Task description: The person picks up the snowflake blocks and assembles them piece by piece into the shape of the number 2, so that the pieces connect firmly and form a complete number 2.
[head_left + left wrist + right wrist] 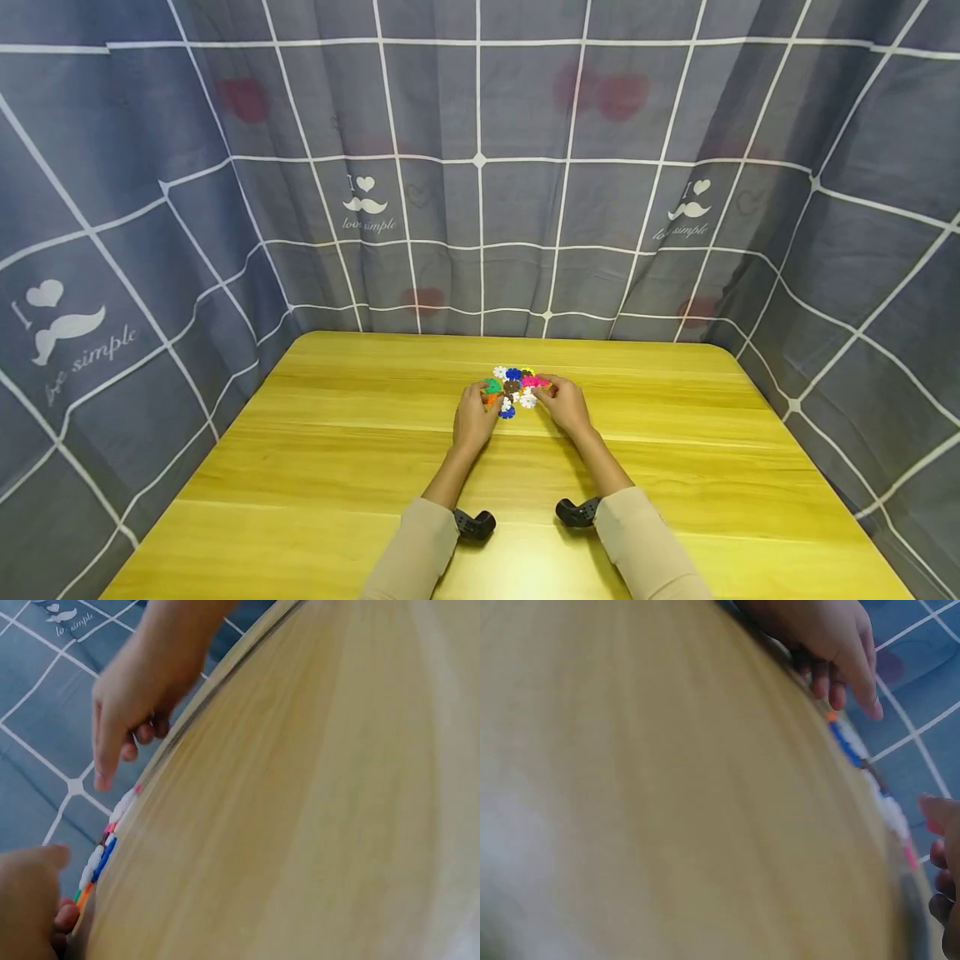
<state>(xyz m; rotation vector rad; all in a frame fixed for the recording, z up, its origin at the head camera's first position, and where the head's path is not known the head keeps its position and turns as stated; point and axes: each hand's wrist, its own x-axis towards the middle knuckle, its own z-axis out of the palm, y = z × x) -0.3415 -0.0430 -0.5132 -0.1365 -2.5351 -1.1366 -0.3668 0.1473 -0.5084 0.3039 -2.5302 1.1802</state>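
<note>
While wrist views catch discs (pixel 106 859) edge-on, head view shows flower shapes; left hand (pixel 474 417), right hand (pixel 567 407): fingers' hold unclear.

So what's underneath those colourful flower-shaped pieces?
The wooden tabletop shows around the flower-shaped pieces. Whatever is directly beneath them is covered; the left hand and right hand also hide some edges.

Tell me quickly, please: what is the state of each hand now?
Left hand: at the orange piece; whether it grips cannot be told.
Right hand: at the pink pieces; whether it pinches one cannot be told.
</note>
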